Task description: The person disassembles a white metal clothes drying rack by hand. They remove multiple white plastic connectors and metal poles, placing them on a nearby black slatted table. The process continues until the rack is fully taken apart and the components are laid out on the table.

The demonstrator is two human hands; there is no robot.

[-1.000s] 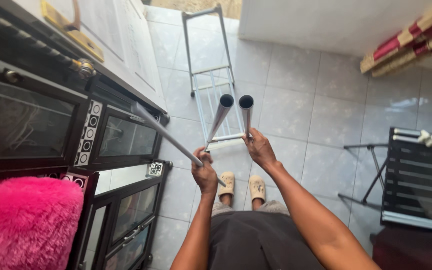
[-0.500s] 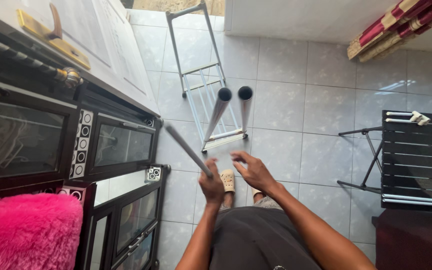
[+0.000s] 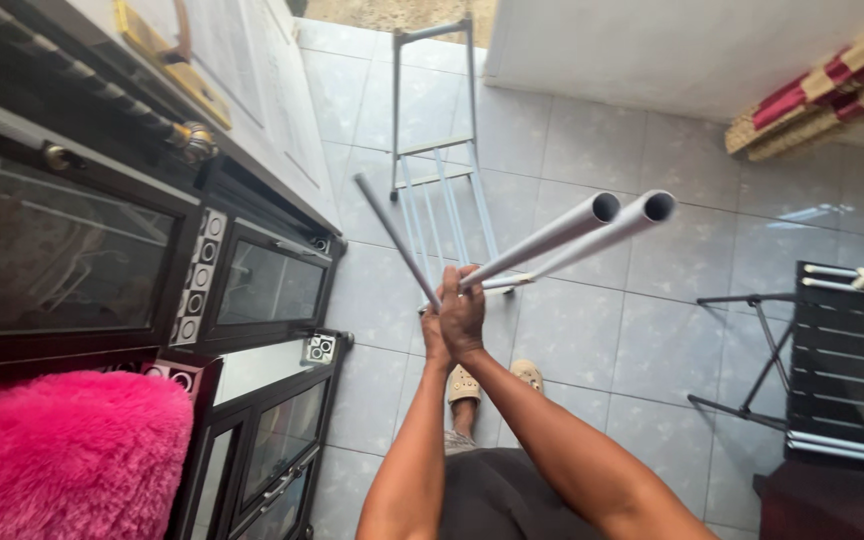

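Head view looking straight down: two grey tubes [image 3: 572,232] run side by side, long axis slanting up and right from the hands, open ends toward the folding black chair [image 3: 842,350]. Right hand [image 3: 464,312] is wrapped around their lower ends. Left hand [image 3: 436,335], pressed against the right, grips a thinner rod [image 3: 394,240] that angles up-left from the tubes, toward the black glass cabinet [image 3: 252,290]. Grey metal rack [image 3: 432,150] lies on the tiled floor [image 3: 592,330] beyond the tubes.
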